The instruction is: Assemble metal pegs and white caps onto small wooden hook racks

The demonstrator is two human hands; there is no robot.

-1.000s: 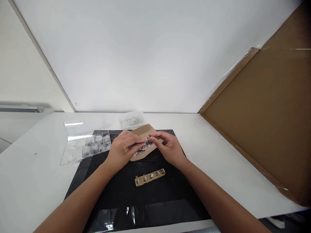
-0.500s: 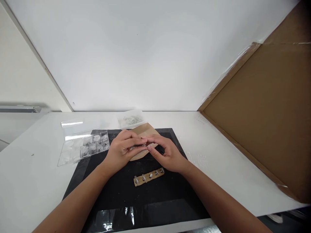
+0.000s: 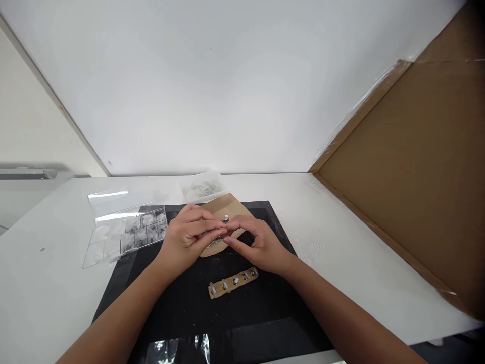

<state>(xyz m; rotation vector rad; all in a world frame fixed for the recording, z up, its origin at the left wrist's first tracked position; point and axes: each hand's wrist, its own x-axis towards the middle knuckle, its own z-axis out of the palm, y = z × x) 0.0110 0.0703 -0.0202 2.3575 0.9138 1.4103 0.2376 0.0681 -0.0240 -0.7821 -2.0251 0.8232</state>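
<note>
My left hand (image 3: 189,233) and my right hand (image 3: 259,242) meet fingertip to fingertip above a brown paper sheet (image 3: 237,206). Both have their fingers pinched together; whatever sits between them is too small and too covered to name. On the paper, behind and below the fingers, lie a few small whitish pieces. Nearer to me on the black mat (image 3: 182,308) rests a tan strip (image 3: 233,283) with several small shiny metal parts and pale clear pieces set in a row along it.
Left of my hands stands a clear compartment box (image 3: 131,241) with its lid open, several cells holding clear or whitish pieces. A translucent tray (image 3: 202,188) of small pieces sits behind the paper. A white wall rises at the back, a cardboard panel (image 3: 409,192) at the right.
My hands stay pinched together, with the fingertips shifted slightly left. A small white piece on the paper now shows above them. The whole view has tilted a little.
</note>
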